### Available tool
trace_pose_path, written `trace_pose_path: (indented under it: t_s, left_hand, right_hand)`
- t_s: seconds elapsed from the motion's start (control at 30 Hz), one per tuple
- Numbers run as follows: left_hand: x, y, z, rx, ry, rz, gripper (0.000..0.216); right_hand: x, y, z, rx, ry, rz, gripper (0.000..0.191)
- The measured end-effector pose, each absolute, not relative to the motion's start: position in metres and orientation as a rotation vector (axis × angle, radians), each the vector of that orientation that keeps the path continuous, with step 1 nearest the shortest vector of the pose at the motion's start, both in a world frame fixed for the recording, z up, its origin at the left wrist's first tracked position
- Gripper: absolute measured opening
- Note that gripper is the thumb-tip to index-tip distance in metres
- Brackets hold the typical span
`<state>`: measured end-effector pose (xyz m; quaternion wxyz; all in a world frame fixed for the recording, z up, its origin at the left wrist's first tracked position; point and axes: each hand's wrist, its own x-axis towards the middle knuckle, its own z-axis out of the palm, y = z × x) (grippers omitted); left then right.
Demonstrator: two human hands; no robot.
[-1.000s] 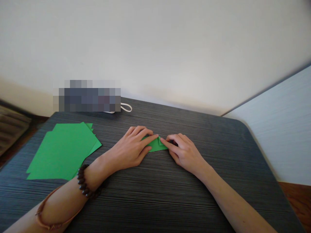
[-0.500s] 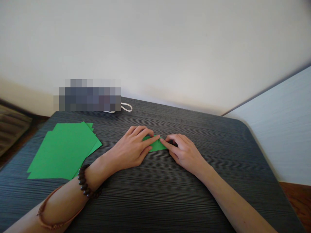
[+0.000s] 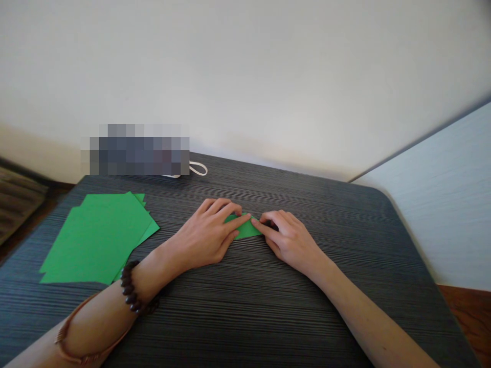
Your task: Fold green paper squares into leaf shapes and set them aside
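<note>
A small folded piece of green paper [image 3: 247, 231] lies on the dark table, partly hidden under my fingers. My left hand [image 3: 215, 230] covers its left part, with the index finger stretched along the top edge and the thumb at the lower edge. From the other side, my right hand [image 3: 286, 232] presses its index fingertip on the paper, close to the left index fingertip. The right hand's other fingers are curled. Left of my left forearm rests a loose stack of green paper sheets [image 3: 95, 235], fanned unevenly.
A blurred-out dark object [image 3: 140, 156] with a white loop strap [image 3: 199, 168] stands at the table's back left. Behind the table [image 3: 238, 317] rises a pale wall [image 3: 245, 76]. A light panel [image 3: 441, 204] borders the right side.
The view has shifted very slightly. Both hands keep almost the same position on the folded green paper.
</note>
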<state>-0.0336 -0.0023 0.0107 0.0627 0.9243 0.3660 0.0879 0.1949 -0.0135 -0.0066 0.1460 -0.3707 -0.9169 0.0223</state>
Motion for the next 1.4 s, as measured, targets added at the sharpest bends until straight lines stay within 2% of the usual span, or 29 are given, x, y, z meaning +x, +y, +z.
trace_pose_path:
  t_s: [0.27,0.43,0.6,0.73,0.9,1.23,1.4]
  left_hand:
    - [-0.026,-0.003,0.005,2.766,1.233,0.358,0.030]
    - [-0.024,-0.004,0.004,2.735,1.276,0.384,0.029]
    - [-0.025,-0.001,0.006,2.738,1.244,0.385,0.029]
    - [-0.027,0.000,0.007,2.733,1.260,0.379,0.029]
    - [-0.022,-0.002,0.006,2.688,1.353,0.427,0.027]
    - [-0.009,-0.004,-0.002,2.655,1.499,0.504,0.024]
    - [-0.009,-0.002,-0.003,2.664,1.496,0.497,0.023]
  right_hand:
    - [0.192,-0.014,-0.006,-1.089,-2.644,0.068,0.036]
    - [0.196,-0.021,-0.009,-1.123,-2.526,0.179,0.038]
    - [0.196,-0.021,-0.002,-1.172,-2.431,0.287,0.030]
    - [0.192,-0.015,0.000,-1.166,-2.456,0.237,0.026]
    - [0.198,-0.020,-0.009,-1.078,-2.475,0.152,0.031]
    - [0.200,-0.022,-0.011,-1.159,-2.381,0.315,0.029]
    - [0.195,-0.018,-0.009,-1.182,-2.496,0.207,0.036]
